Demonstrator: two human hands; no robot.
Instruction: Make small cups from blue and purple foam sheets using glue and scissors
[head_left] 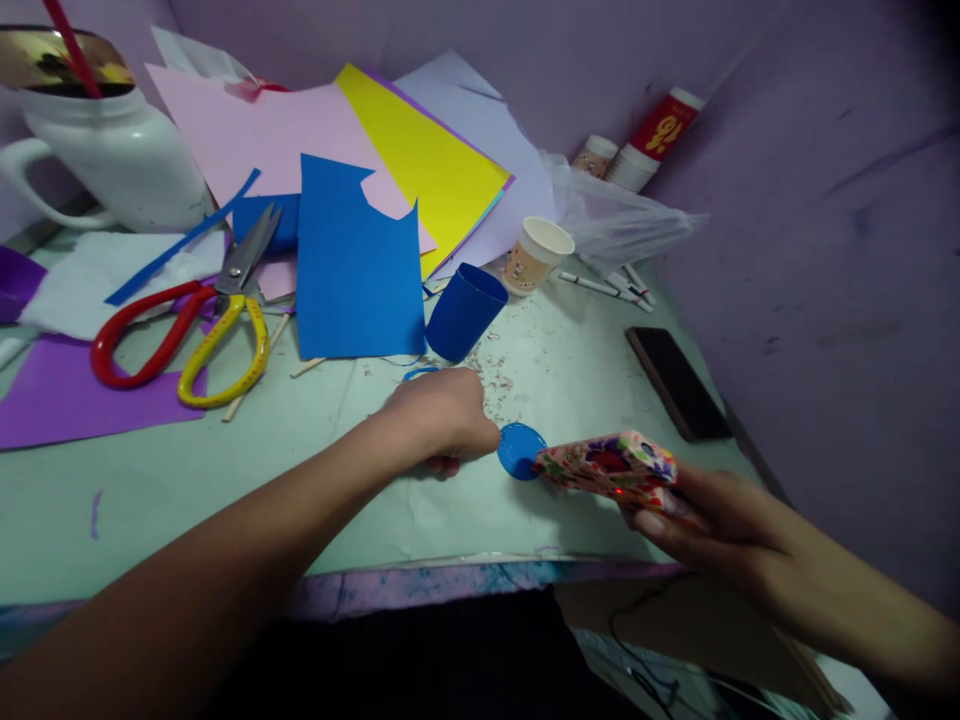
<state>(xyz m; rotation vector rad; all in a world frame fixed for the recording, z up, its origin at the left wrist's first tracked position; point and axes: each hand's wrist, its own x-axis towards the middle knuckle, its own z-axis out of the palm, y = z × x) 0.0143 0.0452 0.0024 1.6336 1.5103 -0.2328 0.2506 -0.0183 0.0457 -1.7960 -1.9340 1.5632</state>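
Note:
A hot glue gun (607, 465) with a flower pattern and a small red light is gripped in my right hand (705, 525). Its tip points left, over the right edge of a small blue paper disc (520, 450). My left hand (442, 420) is closed at the disc's left edge, its fingertips partly hidden. Just beyond it, a blue paper-covered cup (466, 312) leans to the right. A thin blue paper ring (421, 373) shows partly behind my left wrist.
Red-and-yellow scissors (225, 300) lie left, near cut blue paper (360, 270) and purple paper (90, 395). A white mug (112, 150) stands far left. Behind are yellow paper (435, 170), a paper cup (534, 255) and a plastic bag (607, 215). A phone (677, 383) lies right.

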